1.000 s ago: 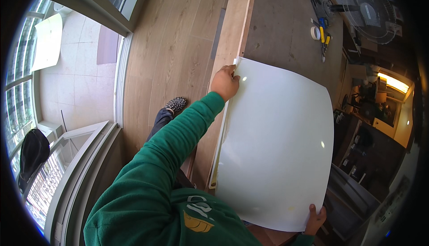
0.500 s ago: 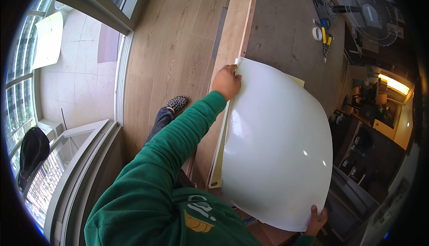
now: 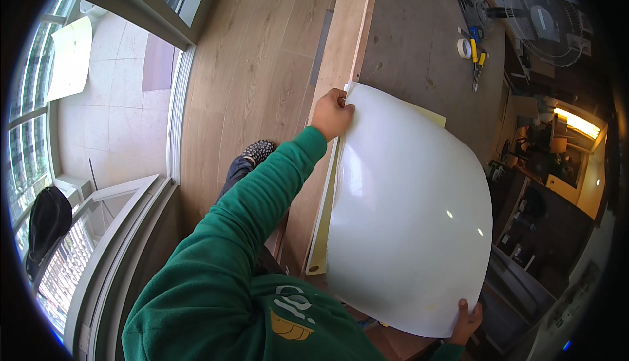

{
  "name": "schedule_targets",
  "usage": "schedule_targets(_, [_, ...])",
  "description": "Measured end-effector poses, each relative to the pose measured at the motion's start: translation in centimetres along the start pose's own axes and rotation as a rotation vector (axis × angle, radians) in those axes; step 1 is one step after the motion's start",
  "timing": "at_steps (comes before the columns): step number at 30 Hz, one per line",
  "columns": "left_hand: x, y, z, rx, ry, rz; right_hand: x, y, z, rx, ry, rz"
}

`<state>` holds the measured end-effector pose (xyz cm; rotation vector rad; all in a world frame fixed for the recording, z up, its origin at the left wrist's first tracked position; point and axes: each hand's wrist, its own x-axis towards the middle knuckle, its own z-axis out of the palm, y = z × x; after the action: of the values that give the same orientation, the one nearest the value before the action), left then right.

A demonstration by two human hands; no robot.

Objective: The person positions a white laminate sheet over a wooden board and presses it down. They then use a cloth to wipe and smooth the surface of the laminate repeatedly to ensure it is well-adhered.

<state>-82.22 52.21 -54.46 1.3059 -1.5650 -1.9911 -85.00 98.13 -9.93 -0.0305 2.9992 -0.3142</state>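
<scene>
A large glossy white sheet (image 3: 406,217) bows upward over the workbench, its near part reaching toward my body. With fingers pinched, my left hand (image 3: 333,113) grips its far left corner close to the bench's wooden edge. At the near right corner my right hand (image 3: 466,322) holds the sheet, thumb on top and the other fingers partly hidden beneath. A pale yellow board (image 3: 318,256) lies under the sheet, showing along the left side and at the far right.
On the bench top (image 3: 419,40) lie yellow-handled pliers (image 3: 480,59) and a roll of tape (image 3: 464,48). A fan (image 3: 540,20) stands at the far right. Left of the bench are the wooden floor (image 3: 252,59) and a sliding door frame (image 3: 180,112).
The white sheet has shifted slightly to the right and its bulge has changed a little. My left hand has moved slightly at the corner; both hands keep their hold.
</scene>
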Motion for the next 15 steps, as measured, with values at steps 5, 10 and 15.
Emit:
schedule_targets(5, [0.9, -0.1, -0.3, -0.028, -0.036, -0.049, 0.4, -0.1, -0.2, -0.006, -0.027, -0.003])
schedule_targets(10, [0.5, 0.1, -0.1, -0.067, -0.036, -0.058, 0.6, 0.7, -0.7, -0.033, -0.031, -0.022])
schedule_targets(15, [0.4, 0.2, -0.3, -0.063, -0.061, -0.062, 0.7, 0.9, -0.5, -0.027, -0.02, 0.004])
